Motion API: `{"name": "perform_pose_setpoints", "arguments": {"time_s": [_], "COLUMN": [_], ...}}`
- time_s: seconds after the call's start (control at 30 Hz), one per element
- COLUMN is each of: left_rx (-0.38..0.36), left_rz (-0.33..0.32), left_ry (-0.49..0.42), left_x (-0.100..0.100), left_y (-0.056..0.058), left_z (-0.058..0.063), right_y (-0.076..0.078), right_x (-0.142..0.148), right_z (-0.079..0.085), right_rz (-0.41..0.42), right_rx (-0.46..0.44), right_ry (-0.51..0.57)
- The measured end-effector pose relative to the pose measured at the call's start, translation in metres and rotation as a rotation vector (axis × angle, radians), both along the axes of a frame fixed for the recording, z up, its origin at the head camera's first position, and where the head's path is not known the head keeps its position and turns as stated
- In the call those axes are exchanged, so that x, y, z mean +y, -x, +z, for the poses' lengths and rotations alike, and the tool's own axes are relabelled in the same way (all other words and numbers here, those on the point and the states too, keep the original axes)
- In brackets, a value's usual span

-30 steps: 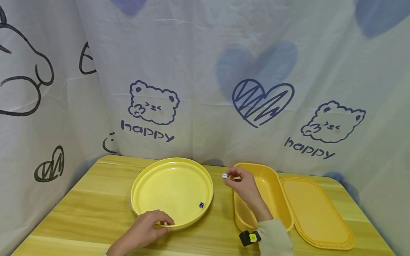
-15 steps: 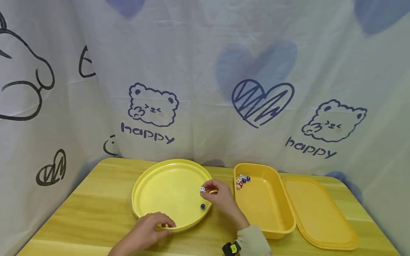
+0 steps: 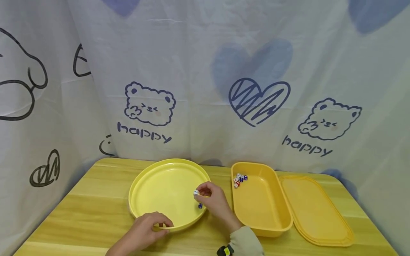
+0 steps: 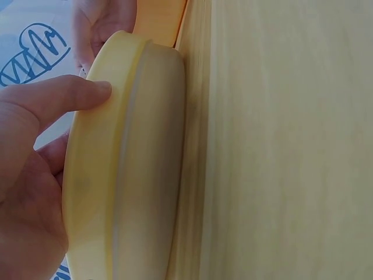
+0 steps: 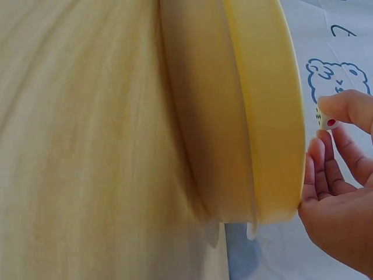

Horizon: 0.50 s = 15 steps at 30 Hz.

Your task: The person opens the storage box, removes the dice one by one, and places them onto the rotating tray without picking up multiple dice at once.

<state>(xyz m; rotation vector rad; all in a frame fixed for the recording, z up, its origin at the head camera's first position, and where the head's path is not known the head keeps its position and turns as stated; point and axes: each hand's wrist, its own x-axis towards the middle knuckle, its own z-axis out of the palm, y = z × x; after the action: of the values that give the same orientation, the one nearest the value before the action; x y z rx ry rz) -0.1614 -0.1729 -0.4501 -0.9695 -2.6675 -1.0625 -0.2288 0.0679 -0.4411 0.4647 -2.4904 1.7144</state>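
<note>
Between thumb and fingertips my right hand (image 3: 215, 203) pinches a white die (image 3: 196, 192) over the right side of a round yellow tray (image 3: 160, 188). A red pip shows on the die (image 5: 327, 121) in the right wrist view. Just below it in the head view, a dark blue die (image 3: 200, 206) lies in the tray. My left hand (image 3: 144, 228) grips the tray's near rim. In the left wrist view its thumb (image 4: 93, 93) presses the outside of the wall while the fingers reach inside, partly hidden.
Right of the tray stands a deep orange-yellow box (image 3: 262, 206), with several white, blue and red dice (image 3: 237, 181) in its far left corner. A flat lid (image 3: 317, 211) of the same colour lies beside it. A printed curtain (image 3: 198, 117) hangs behind the wooden table (image 3: 80, 209).
My right hand has carried the white die left from above the box to over the tray, uncovering the dice in the box. My left hand keeps its hold on the rim.
</note>
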Motion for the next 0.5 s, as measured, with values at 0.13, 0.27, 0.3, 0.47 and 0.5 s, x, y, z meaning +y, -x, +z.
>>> {"name": "perform_pose_setpoints", "arguments": {"time_s": [0.13, 0.27, 0.3, 0.47, 0.5], "left_rx": [0.002, 0.002, 0.0, -0.01, -0.008], "left_rz": [0.0, 0.001, 0.002, 0.003, 0.004], "left_ry": [-0.002, 0.0, 0.001, 0.003, 0.004], "left_x": [-0.0009, -0.0012, -0.0012, -0.001, -0.0008], "left_y": [0.0002, 0.0005, 0.0006, 0.001, 0.0012], "left_z": [-0.0009, -0.0013, -0.0011, -0.0011, -0.0012], "right_y": [-0.001, -0.0008, -0.0005, -0.0004, -0.0006], "right_x": [-0.0011, -0.0005, -0.0001, 0.0019, 0.0023], "right_z": [-0.0008, -0.0006, -0.0005, 0.0016, 0.002], "right_rz": [0.002, 0.016, 0.027, 0.079, 0.085], "right_rx": [0.026, 0.023, 0.02, 0.027, 0.033], "right_ry": [-0.007, -0.017, -0.019, -0.023, -0.019]}}
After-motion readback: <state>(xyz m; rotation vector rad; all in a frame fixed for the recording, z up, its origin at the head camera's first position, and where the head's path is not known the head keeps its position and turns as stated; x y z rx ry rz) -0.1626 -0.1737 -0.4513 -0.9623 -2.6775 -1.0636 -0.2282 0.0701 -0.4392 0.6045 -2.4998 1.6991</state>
